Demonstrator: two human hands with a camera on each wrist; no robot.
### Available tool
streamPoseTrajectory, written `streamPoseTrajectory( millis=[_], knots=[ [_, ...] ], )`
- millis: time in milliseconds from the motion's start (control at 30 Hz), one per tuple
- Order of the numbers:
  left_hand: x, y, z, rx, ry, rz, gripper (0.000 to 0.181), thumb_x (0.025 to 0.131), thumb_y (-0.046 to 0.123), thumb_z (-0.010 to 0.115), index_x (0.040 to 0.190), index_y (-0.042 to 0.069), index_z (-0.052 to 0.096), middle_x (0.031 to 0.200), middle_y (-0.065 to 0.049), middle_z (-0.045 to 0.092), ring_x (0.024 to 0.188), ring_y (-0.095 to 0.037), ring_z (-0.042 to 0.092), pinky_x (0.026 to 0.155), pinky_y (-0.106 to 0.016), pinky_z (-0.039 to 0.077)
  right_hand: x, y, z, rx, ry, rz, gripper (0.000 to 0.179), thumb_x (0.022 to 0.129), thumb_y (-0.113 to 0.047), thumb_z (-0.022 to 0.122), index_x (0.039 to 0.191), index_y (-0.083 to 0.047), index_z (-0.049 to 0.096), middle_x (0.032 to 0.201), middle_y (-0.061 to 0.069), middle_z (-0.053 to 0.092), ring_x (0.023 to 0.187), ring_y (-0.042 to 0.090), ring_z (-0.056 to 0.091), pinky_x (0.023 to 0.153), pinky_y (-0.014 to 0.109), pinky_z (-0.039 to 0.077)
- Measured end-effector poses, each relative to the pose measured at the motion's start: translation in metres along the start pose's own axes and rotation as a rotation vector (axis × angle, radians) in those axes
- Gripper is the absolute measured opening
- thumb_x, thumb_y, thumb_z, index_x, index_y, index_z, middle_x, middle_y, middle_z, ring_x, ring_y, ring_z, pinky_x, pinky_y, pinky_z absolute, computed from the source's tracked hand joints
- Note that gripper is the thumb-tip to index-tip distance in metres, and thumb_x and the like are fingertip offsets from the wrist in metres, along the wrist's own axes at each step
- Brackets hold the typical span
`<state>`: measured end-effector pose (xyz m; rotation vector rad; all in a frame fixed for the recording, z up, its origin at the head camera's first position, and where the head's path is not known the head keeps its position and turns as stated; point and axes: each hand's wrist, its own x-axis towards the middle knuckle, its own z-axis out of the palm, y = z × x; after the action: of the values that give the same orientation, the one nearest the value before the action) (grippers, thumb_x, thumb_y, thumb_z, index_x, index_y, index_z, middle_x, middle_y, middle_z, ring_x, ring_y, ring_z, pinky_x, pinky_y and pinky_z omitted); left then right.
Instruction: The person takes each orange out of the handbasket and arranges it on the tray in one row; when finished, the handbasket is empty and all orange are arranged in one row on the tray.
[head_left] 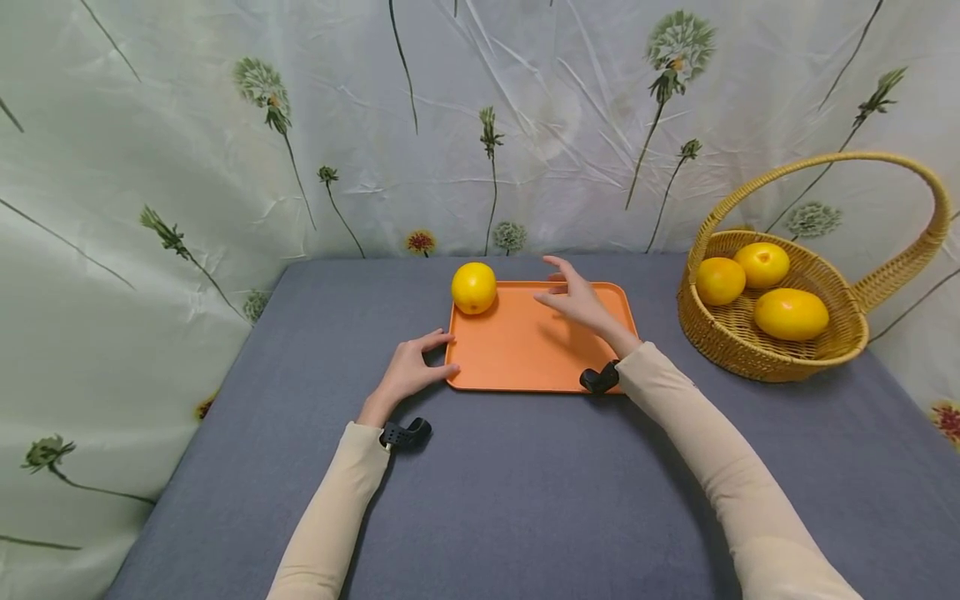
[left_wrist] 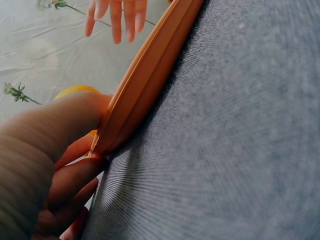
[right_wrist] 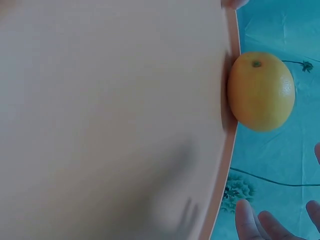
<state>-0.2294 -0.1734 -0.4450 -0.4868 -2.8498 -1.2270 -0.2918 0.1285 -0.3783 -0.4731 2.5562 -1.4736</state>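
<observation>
An orange tray [head_left: 525,358] lies on the table. A round yellow-orange fruit, an orange [head_left: 474,288], sits at the tray's far left corner; its stem end shows on the same orange [right_wrist: 261,92] in the right wrist view. My left hand [head_left: 411,367] holds the tray's near left corner, thumb on the front rim and fingers against the left side. In the left wrist view the thumb and fingertips meet the tray's rim [left_wrist: 135,85]. My right hand [head_left: 577,300] hovers over the tray's far right part, fingers spread and holding nothing, its shadow on the tray.
A wicker basket [head_left: 750,358] with a tall arched handle stands to the right of the tray. Inside are yellow-orange fruits [head_left: 791,314], one of them oblong. A grey cloth [head_left: 480,483] covers the table. Flower-printed fabric [head_left: 420,167] hangs behind and to the sides.
</observation>
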Motion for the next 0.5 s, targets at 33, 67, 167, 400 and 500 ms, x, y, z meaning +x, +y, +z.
streamPoseTrajectory(
  millis=[33,67,167,400,500],
  knots=[
    [0.0,0.0,0.0,0.002,0.002,0.001,0.058,0.076,0.031,0.077,0.128,0.012,0.059,0.141,-0.015,0.049,0.132,-0.03,0.046,0.109,-0.048,0.037,-0.002,0.0,-0.002,0.001,0.002,-0.004,0.071,0.092,-0.024,0.059,0.15,-0.019,0.017,0.148,0.024,0.031,0.13,0.041,0.041,0.103,0.055,0.04],
    [0.0,0.0,0.0,0.002,0.002,0.001,0.058,0.076,0.031,0.077,0.128,0.012,0.059,0.141,-0.015,0.049,0.132,-0.03,0.046,0.109,-0.048,0.037,-0.005,0.0,-0.003,0.003,0.004,-0.007,0.071,0.093,-0.023,0.058,0.15,-0.019,0.018,0.148,0.024,0.03,0.129,0.041,0.041,0.103,0.055,0.039],
    [0.0,0.0,0.0,0.004,0.005,0.0,0.058,0.076,0.032,0.077,0.128,0.013,0.059,0.141,-0.015,0.05,0.132,-0.03,0.047,0.109,-0.048,0.037,-0.01,0.0,-0.008,0.006,0.014,-0.01,0.069,0.093,-0.023,0.058,0.15,-0.018,0.019,0.149,0.022,0.03,0.129,0.041,0.042,0.103,0.054,0.039],
    [-0.002,0.002,-0.001,-0.003,0.007,0.004,0.058,0.075,0.031,0.077,0.127,0.012,0.06,0.14,-0.015,0.05,0.132,-0.03,0.047,0.109,-0.048,0.037,-0.021,0.003,-0.017,0.002,0.023,-0.027,0.069,0.093,-0.019,0.057,0.15,-0.014,0.018,0.148,0.024,0.029,0.128,0.043,0.042,0.103,0.054,0.04],
    [-0.002,0.003,-0.001,0.002,0.006,0.007,0.058,0.076,0.032,0.077,0.127,0.012,0.06,0.14,-0.015,0.051,0.132,-0.03,0.047,0.109,-0.048,0.037,-0.027,0.004,-0.023,-0.019,0.038,-0.028,0.068,0.093,-0.019,0.057,0.149,-0.014,0.019,0.147,0.026,0.032,0.127,0.043,0.044,0.102,0.054,0.041]
  ],
)
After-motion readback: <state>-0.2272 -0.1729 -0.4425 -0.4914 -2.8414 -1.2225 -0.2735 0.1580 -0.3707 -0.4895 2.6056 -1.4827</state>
